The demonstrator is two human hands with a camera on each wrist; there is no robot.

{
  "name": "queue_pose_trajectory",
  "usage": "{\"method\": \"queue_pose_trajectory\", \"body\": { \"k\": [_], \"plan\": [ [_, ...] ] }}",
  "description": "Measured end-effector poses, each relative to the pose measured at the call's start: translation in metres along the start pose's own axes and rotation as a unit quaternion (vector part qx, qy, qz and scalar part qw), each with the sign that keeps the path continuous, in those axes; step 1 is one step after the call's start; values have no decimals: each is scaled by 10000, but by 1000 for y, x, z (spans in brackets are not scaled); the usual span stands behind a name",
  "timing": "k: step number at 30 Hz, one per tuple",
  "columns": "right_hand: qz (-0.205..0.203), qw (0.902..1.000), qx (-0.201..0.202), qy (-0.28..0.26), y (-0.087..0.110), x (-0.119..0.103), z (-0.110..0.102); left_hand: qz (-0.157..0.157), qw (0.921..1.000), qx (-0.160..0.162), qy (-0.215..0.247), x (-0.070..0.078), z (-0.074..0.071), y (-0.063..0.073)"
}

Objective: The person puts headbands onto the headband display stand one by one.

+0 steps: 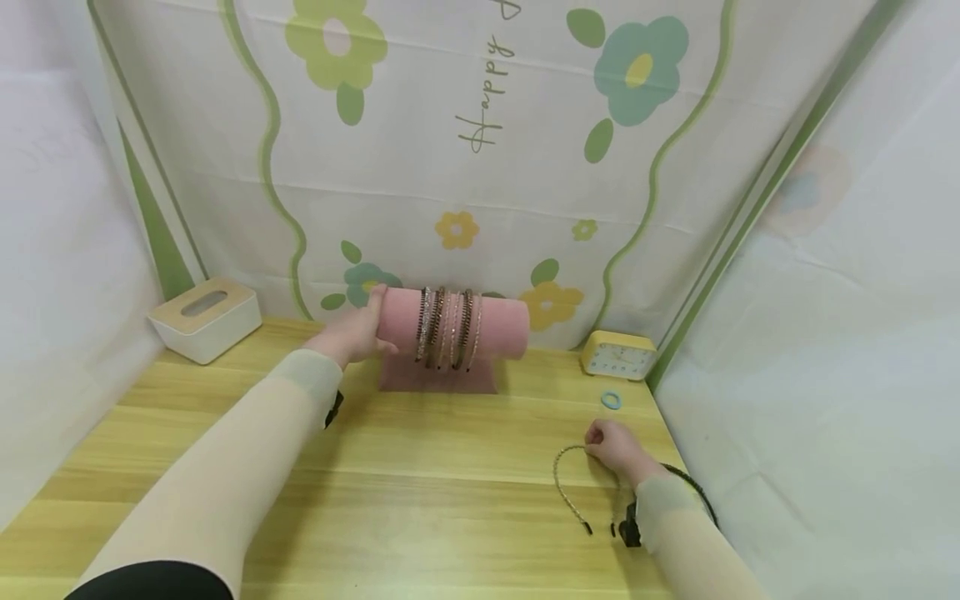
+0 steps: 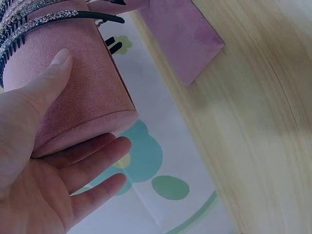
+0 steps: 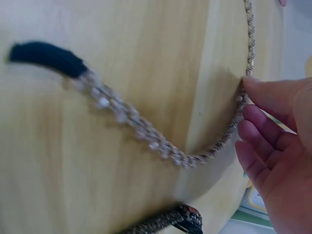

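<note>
On the table stands a pink padded headband holder (image 1: 506, 329), a horizontal roll on a base, with several beaded and dark toothed headbands (image 1: 450, 329) over its middle. My left hand (image 1: 358, 329) holds the roll's left end; the left wrist view shows the thumb (image 2: 51, 80) flat along the plush surface and other fingers past the end. At the right, my right hand (image 1: 618, 450) pinches a beaded headband (image 1: 561, 479) at its curve between thumb and fingertips. Its black-tipped end (image 3: 46, 57) points away from the hand in the right wrist view.
A dark headband (image 1: 697, 492) lies by the right forearm, partly hidden. Beyond the right hand are a light blue ring (image 1: 611, 400) and a yellow alarm clock (image 1: 618, 356). A tissue box (image 1: 206, 321) sits back left. Flowered cloth (image 1: 420, 167) encloses the table.
</note>
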State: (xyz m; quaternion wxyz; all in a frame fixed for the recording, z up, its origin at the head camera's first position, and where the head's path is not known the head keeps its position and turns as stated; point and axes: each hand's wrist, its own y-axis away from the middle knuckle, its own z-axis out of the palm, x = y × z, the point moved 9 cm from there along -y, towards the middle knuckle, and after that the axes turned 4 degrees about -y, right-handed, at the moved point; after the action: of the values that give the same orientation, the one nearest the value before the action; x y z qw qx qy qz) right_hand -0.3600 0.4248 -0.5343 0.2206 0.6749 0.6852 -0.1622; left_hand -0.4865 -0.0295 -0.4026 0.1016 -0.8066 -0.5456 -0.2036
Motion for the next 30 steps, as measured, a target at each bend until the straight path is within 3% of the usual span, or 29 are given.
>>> {"method": "queue_pose_trajectory", "body": {
  "k": [9, 15, 18, 21, 26, 30],
  "plan": [
    [170, 9998, -42, -112, 2, -3, 5, 52, 9999, 58, 76, 3, 1, 1],
    [332, 9957, -217, -842, -1, -7, 1, 39, 9999, 99, 7, 1, 1, -1],
    [268, 9896, -489, -1324, -3, -14, 0, 17, 9999, 101, 0, 1, 1, -1],
    [229, 9781, -930, -1846, -5, -25, 1, 17, 9999, 125, 33, 0, 1, -1],
    [307, 9486, -1740, -2624, -5, -45, 3, 21, 9999, 155, 55, 0, 1, -1],
    [325, 9276, -2078, -3087, -5, -59, 2, 53, 9998, 174, 61, 0, 1, 0]
  ]
}}
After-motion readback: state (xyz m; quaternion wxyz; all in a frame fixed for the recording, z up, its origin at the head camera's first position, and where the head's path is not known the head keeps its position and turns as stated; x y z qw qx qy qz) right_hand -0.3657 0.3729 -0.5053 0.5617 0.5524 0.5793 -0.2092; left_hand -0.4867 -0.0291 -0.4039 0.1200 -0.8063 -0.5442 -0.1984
